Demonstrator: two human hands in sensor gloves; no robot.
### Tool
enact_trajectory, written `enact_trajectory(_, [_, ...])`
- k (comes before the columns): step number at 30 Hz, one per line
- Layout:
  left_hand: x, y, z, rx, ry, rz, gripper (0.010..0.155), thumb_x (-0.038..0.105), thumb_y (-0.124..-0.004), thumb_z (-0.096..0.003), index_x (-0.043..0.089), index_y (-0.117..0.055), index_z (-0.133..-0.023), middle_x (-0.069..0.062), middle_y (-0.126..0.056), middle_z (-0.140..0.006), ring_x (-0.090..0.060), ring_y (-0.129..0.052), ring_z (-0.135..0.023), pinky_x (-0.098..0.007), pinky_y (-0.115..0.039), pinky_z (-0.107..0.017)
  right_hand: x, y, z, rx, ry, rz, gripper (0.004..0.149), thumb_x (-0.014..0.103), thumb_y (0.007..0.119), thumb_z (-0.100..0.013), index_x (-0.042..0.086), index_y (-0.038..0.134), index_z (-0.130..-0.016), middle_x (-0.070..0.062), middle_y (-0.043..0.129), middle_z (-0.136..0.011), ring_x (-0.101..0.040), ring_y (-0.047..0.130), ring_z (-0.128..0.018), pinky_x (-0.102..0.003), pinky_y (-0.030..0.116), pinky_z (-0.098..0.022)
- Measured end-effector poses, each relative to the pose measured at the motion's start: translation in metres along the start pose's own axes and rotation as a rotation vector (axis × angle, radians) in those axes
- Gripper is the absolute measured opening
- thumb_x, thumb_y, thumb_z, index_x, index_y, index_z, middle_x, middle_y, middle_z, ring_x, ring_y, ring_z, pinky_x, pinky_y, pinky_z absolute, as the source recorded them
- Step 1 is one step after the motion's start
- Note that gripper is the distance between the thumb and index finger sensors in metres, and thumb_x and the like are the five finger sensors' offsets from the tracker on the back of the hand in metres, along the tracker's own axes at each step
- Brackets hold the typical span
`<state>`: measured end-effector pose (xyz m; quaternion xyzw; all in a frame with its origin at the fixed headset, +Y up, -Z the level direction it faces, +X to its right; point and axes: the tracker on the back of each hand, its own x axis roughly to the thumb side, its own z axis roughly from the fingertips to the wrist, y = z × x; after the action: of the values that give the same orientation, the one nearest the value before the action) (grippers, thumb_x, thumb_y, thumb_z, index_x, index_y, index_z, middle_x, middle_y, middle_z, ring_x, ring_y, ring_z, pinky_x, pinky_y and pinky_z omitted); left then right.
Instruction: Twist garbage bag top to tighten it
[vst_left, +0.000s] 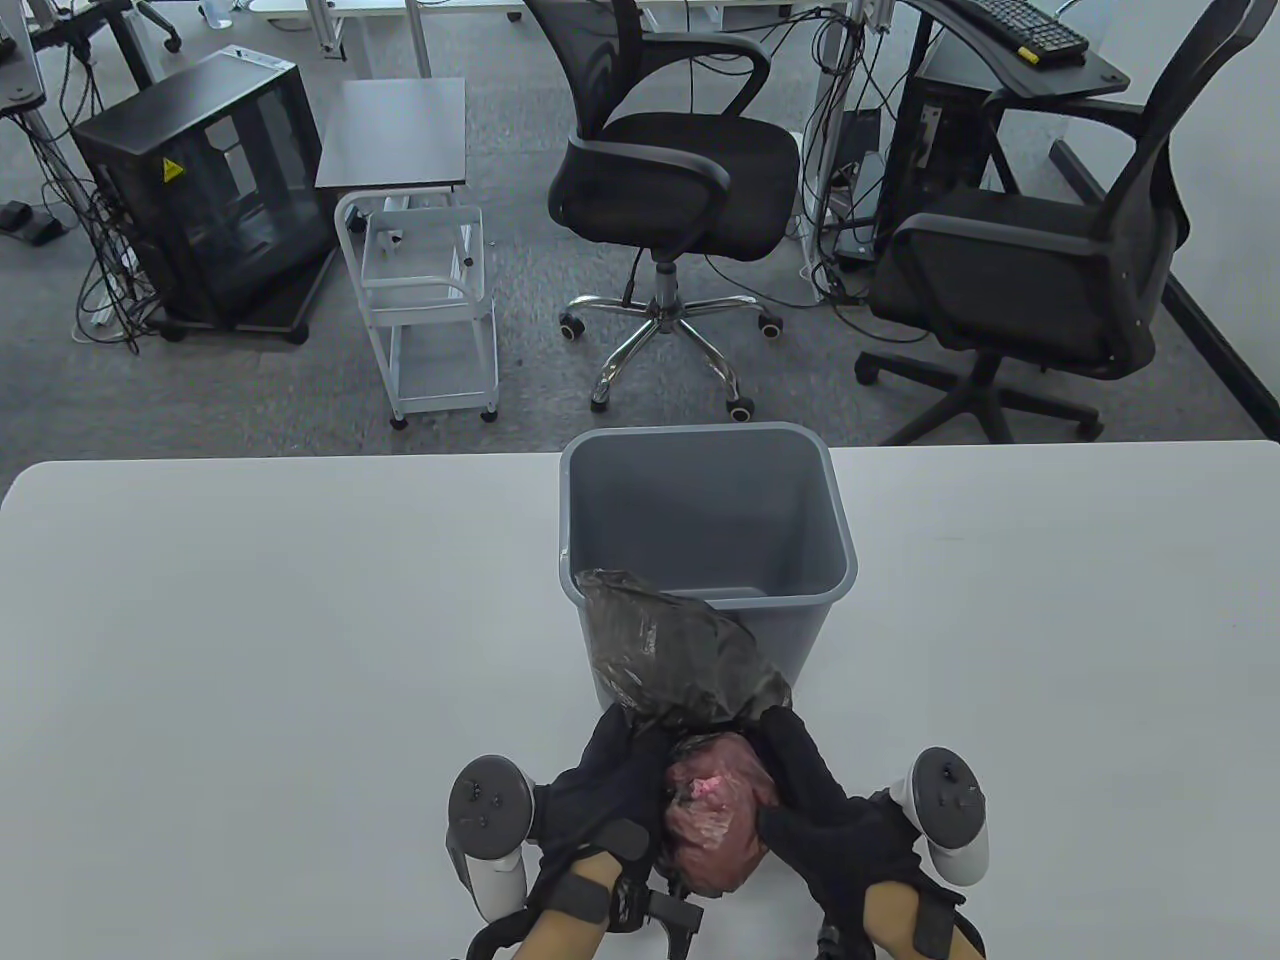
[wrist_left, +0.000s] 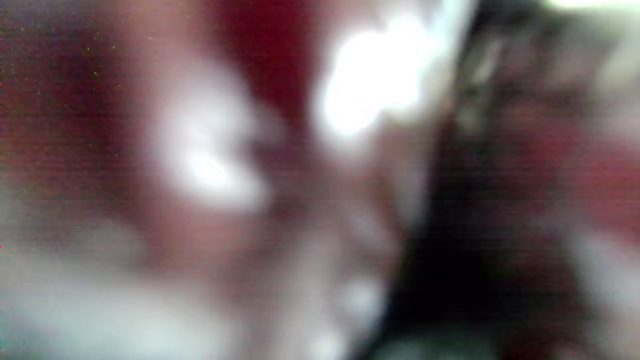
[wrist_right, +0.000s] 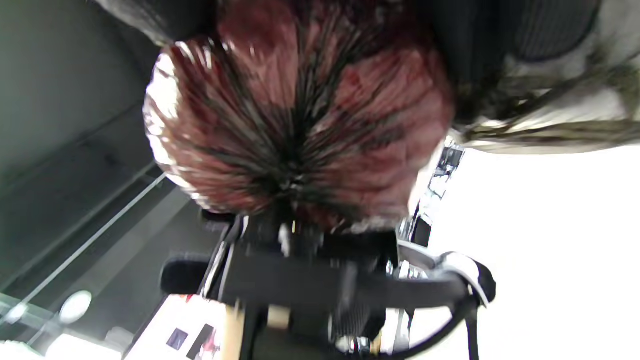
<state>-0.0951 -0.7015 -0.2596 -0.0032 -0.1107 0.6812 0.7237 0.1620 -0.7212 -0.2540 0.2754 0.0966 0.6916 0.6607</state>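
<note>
Left hand (vst_left: 600, 790): it wraps around the left side of the garbage bag (vst_left: 715, 810), with the fingers curled against the plastic at the neck of the bag.
Right hand (vst_left: 835, 815): it grips the right side of the same bag, the fingers closed on the plastic; both hands hold the bag between them.
Garbage bag: thin dark plastic, with reddish content that shows through. It is at the near edge of the table (vst_left: 250, 650), just in front of the bin. In the right wrist view the plastic (wrist_right: 300, 125) shows folds that run together to one point.
Bag top (vst_left: 670, 650): loose crumpled plastic that goes up from the hands and leans on the near rim of the bin.
Trash bin (vst_left: 800, 520): grey, upright, in the middle of the table.
Left wrist view: blurred; only red and white patches.
Behind the table: two black office chairs (vst_left: 670, 170), a small white cart (vst_left: 430, 300), a black cabinet (vst_left: 210, 190).
</note>
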Motion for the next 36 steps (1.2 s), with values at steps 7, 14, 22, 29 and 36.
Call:
enact_trajectory(7, [-0.001,0.000,-0.004,-0.102,0.034,0.078,0.053,0.044,-0.070,-0.0530,0.037,-0.068,-0.106,-0.008,-0.076,-0.104,-0.038,-0.092,-0.081,-0.053,-0.091,-0.039,-0.009,-0.007,0.003,-0.040,0.076,-0.132,0.089,0.063,0.060,-0.057,-0.003,0.024,-0.104,-0.038,0.061,-0.092,-0.054,0.093,-0.058,-0.059,0.083,-0.039])
enact_trajectory(14, [-0.004,0.008,-0.001,0.035,0.058,0.063,0.053,0.043,-0.071,-0.0526,0.035,-0.070,-0.105,-0.008,-0.080,-0.100,-0.033,-0.102,-0.071,-0.043,-0.097,-0.030,-0.003,0.002,0.000,0.048,-0.002,-0.098,0.099,0.071,0.065,-0.055,0.004,0.013,-0.107,-0.036,0.034,-0.103,-0.062,0.063,-0.083,-0.072,0.061,-0.055])
enact_trajectory(22, [-0.002,0.005,-0.004,-0.042,0.033,0.066,0.053,0.045,-0.070,-0.0522,0.037,-0.070,-0.105,-0.001,-0.083,-0.101,-0.036,-0.093,-0.081,-0.053,-0.090,-0.040,-0.002,-0.003,0.001,-0.025,0.006,-0.033,0.095,0.064,0.064,-0.057,0.002,0.011,-0.105,-0.037,0.038,-0.101,-0.057,0.078,-0.074,-0.064,0.071,-0.051])
enact_trajectory(29, [-0.002,0.000,-0.004,-0.065,0.008,0.101,0.053,0.041,-0.072,-0.0524,0.035,-0.070,-0.105,-0.004,-0.081,-0.102,-0.040,-0.093,-0.081,-0.050,-0.094,-0.036,-0.009,-0.006,0.003,-0.044,0.077,-0.177,0.090,0.063,0.059,-0.057,-0.003,0.022,-0.104,-0.038,0.060,-0.091,-0.049,0.097,-0.055,-0.057,0.085,-0.037])
enact_trajectory(36, [-0.004,0.008,0.000,0.056,0.037,0.071,0.053,0.041,-0.071,-0.0524,0.033,-0.070,-0.105,-0.006,-0.083,-0.099,-0.036,-0.101,-0.071,-0.043,-0.097,-0.028,0.001,0.000,-0.001,0.048,-0.040,-0.053,0.100,0.069,0.066,-0.055,0.006,0.008,-0.106,-0.035,0.025,-0.104,-0.061,0.056,-0.087,-0.073,0.056,-0.057])
